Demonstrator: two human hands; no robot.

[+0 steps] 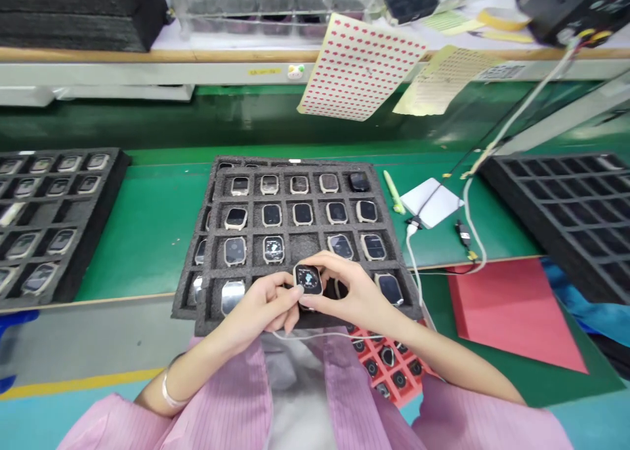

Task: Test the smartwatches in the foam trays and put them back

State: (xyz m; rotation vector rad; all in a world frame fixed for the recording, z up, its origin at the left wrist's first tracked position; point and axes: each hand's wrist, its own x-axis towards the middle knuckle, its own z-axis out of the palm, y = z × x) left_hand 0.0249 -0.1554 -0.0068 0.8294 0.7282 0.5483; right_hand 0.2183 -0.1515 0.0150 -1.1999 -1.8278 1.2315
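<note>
A small square watch body (308, 279) with a lit dark screen and a gold rim is held between both my hands, just above the near edge of a black foam tray (214, 194). My left hand (268, 306) pinches its lower left side. My right hand (352, 292) grips its right and top edges with curled fingers. The tray's cells hold several more watch bodies (272, 214); one cell in the third row is empty. A white cable (315, 336) runs under my hands.
Another foam tray with watch bodies (49, 220) lies at the left, and an empty one (571, 214) at the right. A red mat (512, 312), white pad (433, 202), green pen (394, 191) and cables lie right of centre. Sticker sheets (359, 66) hang from the shelf.
</note>
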